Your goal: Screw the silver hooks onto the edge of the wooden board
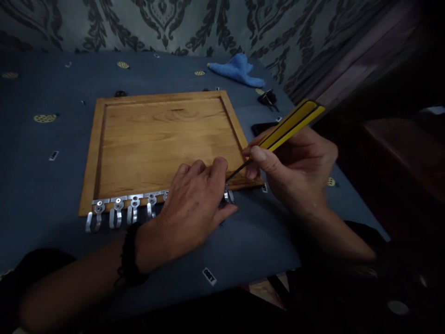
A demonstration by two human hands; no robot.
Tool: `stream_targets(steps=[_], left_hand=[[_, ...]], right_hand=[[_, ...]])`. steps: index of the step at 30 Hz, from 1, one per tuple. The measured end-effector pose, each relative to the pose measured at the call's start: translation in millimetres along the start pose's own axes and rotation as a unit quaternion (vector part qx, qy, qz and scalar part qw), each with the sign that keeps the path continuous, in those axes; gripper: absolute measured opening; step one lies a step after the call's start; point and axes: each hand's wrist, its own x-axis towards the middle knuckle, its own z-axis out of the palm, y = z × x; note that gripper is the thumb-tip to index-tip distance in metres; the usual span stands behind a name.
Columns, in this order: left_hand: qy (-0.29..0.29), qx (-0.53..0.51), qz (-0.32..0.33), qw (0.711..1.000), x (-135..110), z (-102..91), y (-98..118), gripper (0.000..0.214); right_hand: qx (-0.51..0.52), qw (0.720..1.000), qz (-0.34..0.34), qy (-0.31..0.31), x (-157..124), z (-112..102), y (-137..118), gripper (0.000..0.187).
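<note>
A wooden board (163, 139) with a raised frame lies flat on the cloth. Along its near edge runs a row of metal hooks (118, 211), several of them showing left of my left hand. My left hand (194, 204) rests over the right part of that row, fingers bent onto the board and thumb beside a hook (228, 195) at the right; what its fingers grip, if anything, is hidden. Between thumb and fingers, my right hand (295, 169) holds a screwdriver (290, 125) with a yellow and black handle. The thin shaft slants down left to that right hook, its tip hidden by my left hand.
A crumpled blue cloth (238, 69) lies at the back right. Nearer are a small black object with metal prongs (267, 99) and a flat dark object (262, 128), partly behind my right hand. The blue-grey covering (45, 176) reaches a patterned wall (163, 23).
</note>
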Motion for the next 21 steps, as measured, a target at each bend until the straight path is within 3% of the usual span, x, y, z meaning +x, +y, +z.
stream_targets(steps=[6,9,11,21], left_hand=[[-0.006,-0.003,-0.001,1.000,-0.4,-1.1,0.4,0.049],[-0.005,-0.003,-0.001,1.000,-0.1,-0.3,0.1,0.049],[-0.003,-0.006,-0.003,1.000,-0.1,0.4,-0.1,0.049],[-0.004,-0.015,-0.009,1.000,0.8,-0.2,0.2,0.049]], right_hand=[[0.009,0.993,0.037,-0.113,5.9,-13.0,-1.4,0.018],[0.001,0.989,0.037,-0.143,7.3,-17.1,-1.8,0.008],[-0.005,0.990,0.031,-0.137,7.4,-16.7,-2.8,0.003],[0.004,0.997,0.040,-0.067,2.2,-6.8,-2.4,0.020]])
